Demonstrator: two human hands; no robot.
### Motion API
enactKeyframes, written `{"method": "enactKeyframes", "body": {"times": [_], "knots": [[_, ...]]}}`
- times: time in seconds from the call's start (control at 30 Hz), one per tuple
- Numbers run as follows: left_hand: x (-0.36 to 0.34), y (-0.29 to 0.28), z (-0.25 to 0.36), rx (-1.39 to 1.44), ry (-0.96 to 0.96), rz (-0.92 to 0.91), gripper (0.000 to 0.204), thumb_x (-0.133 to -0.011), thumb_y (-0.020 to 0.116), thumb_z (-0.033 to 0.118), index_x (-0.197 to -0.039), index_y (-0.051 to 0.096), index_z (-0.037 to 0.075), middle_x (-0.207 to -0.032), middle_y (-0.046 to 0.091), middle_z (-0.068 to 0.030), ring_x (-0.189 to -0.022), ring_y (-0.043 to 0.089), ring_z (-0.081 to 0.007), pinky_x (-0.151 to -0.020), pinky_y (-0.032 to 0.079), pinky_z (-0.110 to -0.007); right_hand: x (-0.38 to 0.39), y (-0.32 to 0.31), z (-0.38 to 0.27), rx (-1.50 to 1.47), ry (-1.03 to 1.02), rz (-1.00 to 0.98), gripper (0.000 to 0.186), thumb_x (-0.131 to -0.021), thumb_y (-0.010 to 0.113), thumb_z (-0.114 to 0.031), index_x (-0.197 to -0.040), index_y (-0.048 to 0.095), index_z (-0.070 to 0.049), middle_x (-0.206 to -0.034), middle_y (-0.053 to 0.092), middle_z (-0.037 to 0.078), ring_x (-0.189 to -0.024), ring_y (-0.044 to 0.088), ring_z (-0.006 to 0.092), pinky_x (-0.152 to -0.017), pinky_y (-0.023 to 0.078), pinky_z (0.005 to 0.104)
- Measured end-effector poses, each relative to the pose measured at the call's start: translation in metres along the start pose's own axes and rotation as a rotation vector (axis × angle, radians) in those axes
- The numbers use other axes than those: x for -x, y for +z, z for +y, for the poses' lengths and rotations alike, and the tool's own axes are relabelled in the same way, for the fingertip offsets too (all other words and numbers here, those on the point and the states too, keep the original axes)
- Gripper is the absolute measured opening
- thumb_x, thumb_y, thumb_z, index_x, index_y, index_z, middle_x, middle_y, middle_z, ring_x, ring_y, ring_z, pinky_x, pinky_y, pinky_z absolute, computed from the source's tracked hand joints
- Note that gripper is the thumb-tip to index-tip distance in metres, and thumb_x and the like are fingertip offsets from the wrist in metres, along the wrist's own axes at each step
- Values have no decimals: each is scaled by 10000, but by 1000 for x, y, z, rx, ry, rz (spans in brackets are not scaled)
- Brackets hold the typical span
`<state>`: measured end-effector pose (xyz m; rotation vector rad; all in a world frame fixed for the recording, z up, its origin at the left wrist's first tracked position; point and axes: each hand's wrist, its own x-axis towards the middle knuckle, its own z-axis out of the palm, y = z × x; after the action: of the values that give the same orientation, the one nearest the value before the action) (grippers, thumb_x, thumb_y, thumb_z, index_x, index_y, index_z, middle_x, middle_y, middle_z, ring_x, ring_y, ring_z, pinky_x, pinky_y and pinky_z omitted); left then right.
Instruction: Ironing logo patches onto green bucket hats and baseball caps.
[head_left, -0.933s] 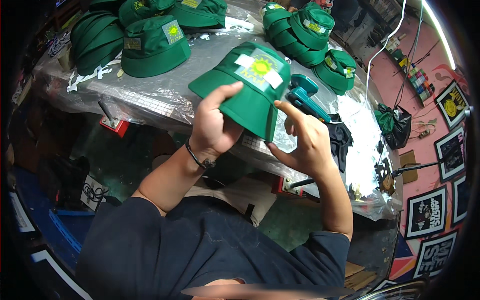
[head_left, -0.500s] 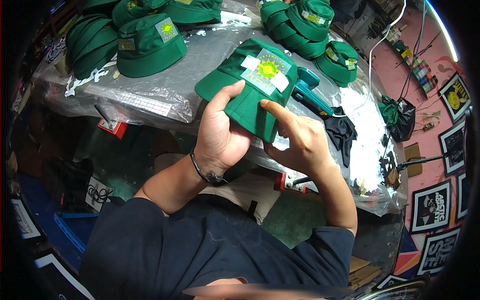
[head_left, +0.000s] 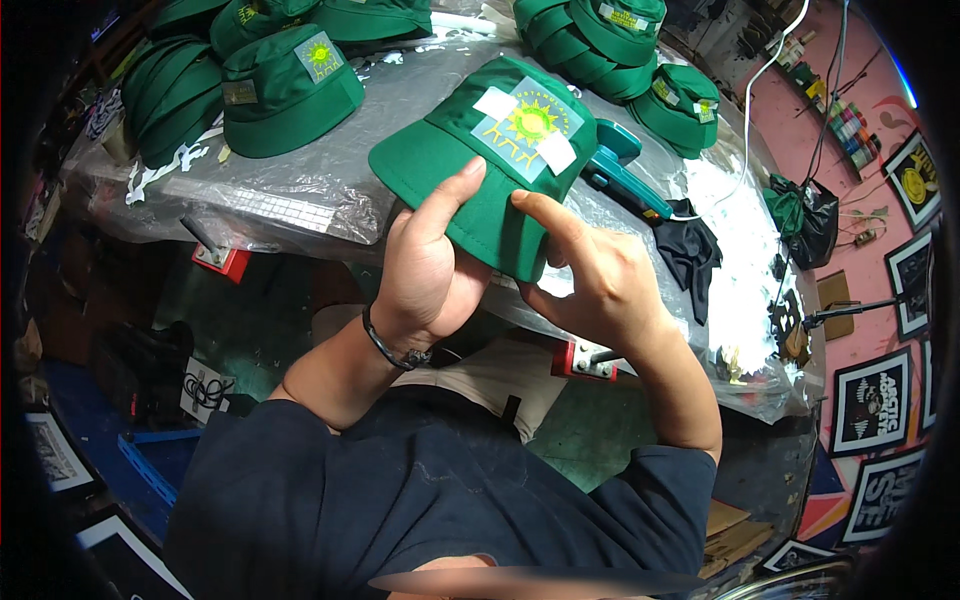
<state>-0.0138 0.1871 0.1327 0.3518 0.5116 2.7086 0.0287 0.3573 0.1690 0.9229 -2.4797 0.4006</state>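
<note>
A green bucket hat point(head_left: 425, 160) is held up over the table's near edge, its front tilted toward me. On its front sits a clear film square point(head_left: 530, 128) with a yellow sun emblem, held by two white tape pieces point(head_left: 556, 153). My left hand point(head_left: 430, 265) grips the brim from the left, thumb on top and fingers underneath. From the right, my right hand point(head_left: 595, 265) pinches the brim, index finger on top and thumb below. Behind the hat lies a teal-and-black handheld tool point(head_left: 630, 180) with a white cord, perhaps a small iron.
Stacked green hats stand at the back left point(head_left: 290, 100) and back right point(head_left: 590, 50). A black cloth point(head_left: 686, 255) lies right of the tool, beside white scraps point(head_left: 740, 300). Plastic sheeting covers the table point(head_left: 420, 85). Red clamp-like fittings point(head_left: 583, 360) sit under its near edge.
The hat has moved slightly up and left, with its front turned a little more toward me. Both hands keep their hold on the brim.
</note>
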Motion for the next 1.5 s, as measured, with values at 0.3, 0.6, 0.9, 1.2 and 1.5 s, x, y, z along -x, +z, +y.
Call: {"method": "enactKeyframes", "body": {"times": [0.3,0.6,0.9,1.2,1.5], "knots": [[-7,-5,-6,-107,152,27,315,-985,510,117,-1276,514,-3,-1203,612,-108,-1083,613,-214,-956,492,-376,-4,-10,1,70,2,-63,707,-597,798,-65,-1261,556,-56,-832,663,62,-613,620,176,-575,509,311],[-4,-14,0,-302,120,-119,377,-973,487,38,-1339,446,-43,-1260,582,-164,-1139,602,-267,-980,503,-430,-29,-29,50,-207,223,561,245,-833,724,-150,-1035,710,-13,-838,628,70,-781,595,139,-745,458,250],[-3,-17,6,-331,33,-115,385,-969,485,33,-1343,439,-48,-1279,570,-182,-1150,598,-283,-980,505,-441,-35,-13,70,-817,385,459,130,-864,721,-86,-958,722,4,-885,715,54,-818,650,82,-789,501,212],[-11,-11,7,-152,-116,-48,440,-1008,443,164,-1390,381,-47,-1349,519,-200,-1231,539,-303,-1054,428,-464,-44,-6,81,-884,411,491,156,-870,726,-124,-968,721,-2,-891,714,54,-819,652,84,-786,505,209],[-7,-6,3,-93,-139,15,452,-1005,450,193,-1387,389,-42,-1364,514,-188,-1240,530,-301,-1065,410,-471,-44,0,80,-876,398,518,167,-877,720,-135,-977,719,-1,-870,710,50,-790,649,75,-744,509,197]]}}
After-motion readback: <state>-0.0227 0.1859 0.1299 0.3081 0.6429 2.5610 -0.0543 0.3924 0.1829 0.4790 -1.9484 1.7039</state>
